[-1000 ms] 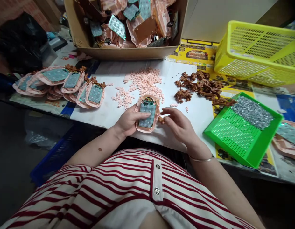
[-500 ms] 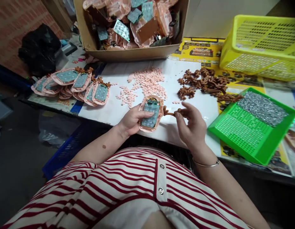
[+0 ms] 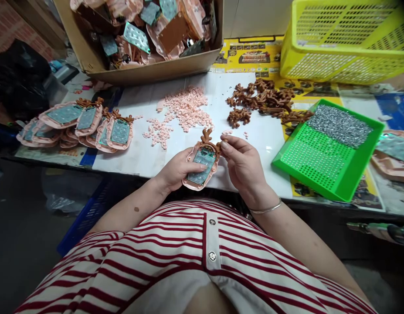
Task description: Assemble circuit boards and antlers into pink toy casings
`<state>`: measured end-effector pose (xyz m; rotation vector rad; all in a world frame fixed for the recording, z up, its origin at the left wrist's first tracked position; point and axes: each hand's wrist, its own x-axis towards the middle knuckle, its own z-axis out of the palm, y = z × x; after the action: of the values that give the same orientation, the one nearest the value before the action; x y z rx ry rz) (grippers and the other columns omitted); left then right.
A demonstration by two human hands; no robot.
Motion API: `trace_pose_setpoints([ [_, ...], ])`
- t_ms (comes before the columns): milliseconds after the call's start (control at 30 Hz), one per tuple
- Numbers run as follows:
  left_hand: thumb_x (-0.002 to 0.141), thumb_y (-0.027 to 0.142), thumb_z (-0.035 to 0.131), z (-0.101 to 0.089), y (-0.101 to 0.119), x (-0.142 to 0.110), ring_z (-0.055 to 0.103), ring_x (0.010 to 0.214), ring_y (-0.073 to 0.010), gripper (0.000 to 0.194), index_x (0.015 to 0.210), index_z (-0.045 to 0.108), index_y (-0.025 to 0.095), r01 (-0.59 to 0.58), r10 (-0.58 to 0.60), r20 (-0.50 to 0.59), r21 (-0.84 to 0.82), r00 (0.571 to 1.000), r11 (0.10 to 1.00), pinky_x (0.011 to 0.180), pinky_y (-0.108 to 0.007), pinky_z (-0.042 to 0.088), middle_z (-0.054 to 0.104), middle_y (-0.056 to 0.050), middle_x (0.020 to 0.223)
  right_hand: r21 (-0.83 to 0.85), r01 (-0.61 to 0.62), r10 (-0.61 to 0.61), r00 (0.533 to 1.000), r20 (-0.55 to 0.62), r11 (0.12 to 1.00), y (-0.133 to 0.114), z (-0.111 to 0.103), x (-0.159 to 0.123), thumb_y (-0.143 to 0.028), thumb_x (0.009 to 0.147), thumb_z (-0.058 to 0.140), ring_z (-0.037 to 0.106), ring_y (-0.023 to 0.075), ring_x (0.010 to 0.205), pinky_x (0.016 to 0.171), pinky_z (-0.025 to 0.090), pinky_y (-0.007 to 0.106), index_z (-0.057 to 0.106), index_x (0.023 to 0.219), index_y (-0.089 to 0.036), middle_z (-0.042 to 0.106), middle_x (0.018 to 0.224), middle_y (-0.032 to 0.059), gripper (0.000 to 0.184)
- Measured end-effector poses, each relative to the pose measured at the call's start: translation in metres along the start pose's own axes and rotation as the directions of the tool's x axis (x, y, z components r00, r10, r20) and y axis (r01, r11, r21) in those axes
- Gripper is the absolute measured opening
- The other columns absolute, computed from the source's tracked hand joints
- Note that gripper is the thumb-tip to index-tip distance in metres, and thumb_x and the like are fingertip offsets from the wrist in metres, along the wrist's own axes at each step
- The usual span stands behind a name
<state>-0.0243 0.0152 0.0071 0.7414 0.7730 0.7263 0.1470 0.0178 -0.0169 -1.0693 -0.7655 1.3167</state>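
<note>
My left hand [image 3: 175, 171] grips a pink toy shell [image 3: 199, 168] with a circuit board and grey keypad facing up, held just above the table's near edge. My right hand [image 3: 242, 163] pinches a brown antler piece [image 3: 208, 137] that sits at the shell's top end. Loose brown antler pieces [image 3: 263, 101] lie in a pile beyond my right hand. Small pink round bits [image 3: 185, 107] are spread beyond the shell.
Finished pink shells with antlers [image 3: 87, 124] are stacked at the left. A cardboard box [image 3: 149, 72] of pink parts stands at the back. A green tray [image 3: 322, 170] with silver screws lies at the right, a yellow basket [image 3: 345, 48] behind it.
My right hand has brought the brown antler piece from beside the shell up to its top end. The left hand has kept hold of the shell throughout.
</note>
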Motion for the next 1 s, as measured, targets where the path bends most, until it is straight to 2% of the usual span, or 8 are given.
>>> trace_pose_setpoints([
  [100,0.063,0.018,0.084,0.0,-0.001,0.0,0.069,0.076,-0.0193,0.049,0.107,0.063,0.013,0.003,-0.003,-0.012,0.03,1.0,1.0,0.07,-0.03,0.055,0.074,-0.008,0.092,-0.007,0.041,-0.042,0.999,-0.011,0.999,0.003,0.0,0.0,-0.046,0.057,0.093,0.066,0.0136,0.082,0.084,0.058,0.032,0.074,0.087,-0.026,0.073,0.09,-0.0008,0.041],
  [233,0.063,0.02,0.084,0.0,-0.001,0.001,0.069,0.075,-0.0192,0.053,0.11,0.062,0.012,-0.001,0.001,-0.012,0.049,1.0,0.999,0.068,-0.03,0.055,0.074,-0.009,0.094,-0.054,0.136,-0.135,0.991,0.02,0.989,0.008,-0.006,0.002,-0.048,0.064,0.09,0.065,0.0129,0.082,0.083,0.057,0.031,0.072,0.09,-0.027,0.071,0.087,-0.002,0.038],
  [367,0.061,0.018,0.084,0.001,0.0,0.001,0.069,0.076,-0.0188,0.055,0.111,0.061,0.011,0.009,-0.007,-0.028,0.046,1.0,0.999,0.069,-0.029,0.055,0.074,-0.009,0.094,-0.082,0.102,-0.098,0.994,0.053,0.991,0.01,-0.01,0.003,-0.052,0.068,0.086,0.066,0.0146,0.085,0.088,0.058,0.035,0.069,0.095,-0.027,0.07,0.094,-0.0006,0.041],
  [500,0.061,0.019,0.084,0.0,0.0,0.0,0.069,0.076,-0.0188,0.055,0.11,0.062,0.012,0.0,0.001,-0.02,0.061,1.0,0.998,0.07,-0.029,0.054,0.074,-0.009,0.096,-0.099,0.173,-0.171,0.985,0.033,0.98,0.008,-0.007,0.001,-0.053,0.064,0.088,0.065,0.0151,0.083,0.084,0.058,0.034,0.071,0.092,-0.028,0.07,0.088,-0.0011,0.041],
  [600,0.062,0.02,0.084,0.001,-0.001,0.0,0.069,0.076,-0.0192,0.053,0.109,0.063,0.012,0.0,0.003,-0.035,0.083,0.999,0.997,0.072,-0.03,0.054,0.074,-0.009,0.094,-0.08,0.175,-0.174,0.985,0.016,0.981,0.006,-0.006,0.0,-0.054,0.061,0.09,0.065,0.0149,0.083,0.083,0.058,0.033,0.071,0.089,-0.028,0.071,0.088,-0.0015,0.042],
  [867,0.062,0.02,0.084,0.001,0.002,-0.001,0.07,0.077,-0.0199,0.05,0.107,0.063,0.013,-0.015,0.018,-0.027,0.107,0.999,0.994,0.072,-0.03,0.054,0.075,-0.009,0.092,-0.185,0.236,-0.227,0.971,0.067,0.954,0.003,-0.011,-0.002,-0.058,0.067,0.086,0.065,0.0159,0.082,0.085,0.057,0.037,0.069,0.094,-0.028,0.071,0.091,-0.0004,0.043],
  [1000,0.062,0.019,0.084,0.001,0.003,-0.002,0.07,0.078,-0.0201,0.052,0.109,0.063,0.012,-0.014,0.014,0.0,0.093,1.0,0.996,0.071,-0.03,0.054,0.075,-0.009,0.094,-0.18,0.242,-0.23,0.969,0.088,0.953,-0.001,-0.012,-0.002,-0.057,0.067,0.086,0.064,0.0147,0.078,0.083,0.057,0.035,0.07,0.092,-0.028,0.07,0.088,-0.0013,0.041],
])
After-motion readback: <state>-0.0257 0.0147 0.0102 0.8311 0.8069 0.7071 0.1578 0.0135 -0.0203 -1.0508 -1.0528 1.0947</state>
